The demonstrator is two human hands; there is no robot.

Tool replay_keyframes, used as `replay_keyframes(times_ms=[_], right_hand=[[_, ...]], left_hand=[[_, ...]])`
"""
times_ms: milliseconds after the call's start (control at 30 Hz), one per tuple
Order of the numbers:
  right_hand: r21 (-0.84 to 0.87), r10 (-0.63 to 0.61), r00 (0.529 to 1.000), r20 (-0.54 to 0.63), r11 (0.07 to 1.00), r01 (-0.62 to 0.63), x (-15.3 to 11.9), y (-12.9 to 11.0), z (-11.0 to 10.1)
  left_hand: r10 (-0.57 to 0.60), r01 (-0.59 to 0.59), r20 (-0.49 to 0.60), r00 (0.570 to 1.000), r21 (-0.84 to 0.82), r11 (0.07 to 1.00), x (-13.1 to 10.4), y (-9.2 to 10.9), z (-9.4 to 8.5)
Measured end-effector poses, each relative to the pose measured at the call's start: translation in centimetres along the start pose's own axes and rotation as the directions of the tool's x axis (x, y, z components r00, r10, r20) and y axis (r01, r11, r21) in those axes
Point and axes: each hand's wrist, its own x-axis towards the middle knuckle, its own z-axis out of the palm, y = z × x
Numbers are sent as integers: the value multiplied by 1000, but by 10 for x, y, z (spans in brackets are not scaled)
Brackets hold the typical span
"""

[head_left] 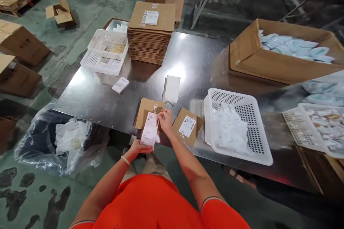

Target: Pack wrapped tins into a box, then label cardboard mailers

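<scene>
A printed label strip (149, 130) is held upright before me over the metal table's front edge. My left hand (140, 147) grips its lower end, while my right hand (165, 120) pinches its upper right side. Behind the strip lies a brown cardboard mailer (142, 112). To the right of my right hand, another mailer (182, 136) bears a white label (187, 126). A white stack of papers or packets (172, 88) lies farther back. A small stack of printed cards (120, 85) is at the left.
Flat cardboard boxes (150, 35) are piled at the back. White baskets (107, 44) stand left; another basket (239, 128) with white packets stands right. A large carton (282, 57) holds bluish packets. A lined bin (64, 143) is at left. Another person's hand (239, 176) shows near the right edge.
</scene>
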Motion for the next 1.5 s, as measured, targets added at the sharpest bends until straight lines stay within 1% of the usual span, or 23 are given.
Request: replay_keyframes(times_ms=[133, 233, 333, 400, 467, 533, 600, 633, 733, 800, 867, 1000, 1100, 1167, 1233, 1267, 1300, 1333, 1367, 1400, 1433, 1467, 1500], right_hand=[[-152, 78, 997, 23, 986, -73, 63, 8, 16], [-307, 110, 992, 62, 948, -86, 76, 11, 22], [-452, 82, 996, -39, 887, -91, 63, 8, 26], [-529, -15, 997, -73, 848, -27, 45, 3, 34], [-561, -128, 989, 75, 815, 148, 24, -3, 49], [-534, -180, 941, 286, 785, 313, 7, -7, 64], [-525, -158, 911, 381, 774, 354, 0, -8, 72], [-544, -122, 924, 362, 778, 316, 0, -6, 70], [-613, 46, 995, 94, 790, 21, 3, 4, 49], [-585, 161, 984, -74, 792, -174, -1, 11, 33], [-527, 252, 961, -112, 805, -272, -10, 16, 23], [-371, 388, 910, -148, 831, -414, -25, 26, 2], [-248, 466, 845, -262, 814, -525, -26, 42, -51], [-268, 475, 807, -351, 775, -572, -30, 53, -95], [-353, 387, 820, -421, 763, -542, -41, 56, -124], [-397, 316, 863, -394, 789, -469, -49, 53, -128], [-414, 240, 925, -296, 840, -351, -60, 47, -123], [-377, 165, 979, -120, 905, -198, -72, 39, -110], [-267, 85, 991, 99, 962, -55, -86, 29, -91], [-100, 3, 940, 341, 994, 33, -101, 18, -68], [53, -66, 845, 530, 998, 45, -115, 8, -44], [151, -79, 778, 623, 988, -21, -129, -1, -21], [199, -48, 740, 671, 973, -118, -142, -8, -2]], left_hand=[[-25, 23, -30, 999, -58, 998, 16, -16, 2], [-23, 20, -59, 998, -58, 998, 27, -26, -8], [-11, 8, -103, 995, -23, 1000, 18, -40, -32], [11, -9, -124, 992, 16, 1000, 4, -49, -50], [72, -63, -108, 992, 85, 994, -11, -52, -63], [175, -156, -85, 981, 192, 969, -19, -45, -68], [290, -252, -79, 954, 316, 915, -17, -29, -64], [347, -286, -99, 933, 381, 879, -13, -17, -60], [446, -267, -202, 872, 568, 779, 6, 19, -48], [458, -189, -262, 850, 659, 728, 17, 40, -41], [470, -156, -270, 840, 711, 686, 24, 51, -35], [469, -275, -147, 871, 645, 713, 25, 47, -20], [448, -392, -26, 894, 438, 809, 18, 33, -12], [447, -415, -20, 894, 341, 844, 9, 27, -12], [436, -404, -37, 899, 310, 861, -3, 25, -14], [424, -394, -42, 905, 298, 869, -9, 25, -15], [408, -384, -40, 912, 270, 883, -16, 27, -16], [391, -373, -36, 920, 230, 899, -21, 30, -16], [375, -363, -34, 926, 181, 914, -27, 33, -16], [361, -353, -41, 932, 126, 927, -31, 36, -16], [351, -346, -63, 934, 70, 936, -34, 40, -18], [343, -343, -102, 934, 17, 939, -37, 44, -21], [332, -341, -161, 929, -29, 940, -38, 47, -25]])
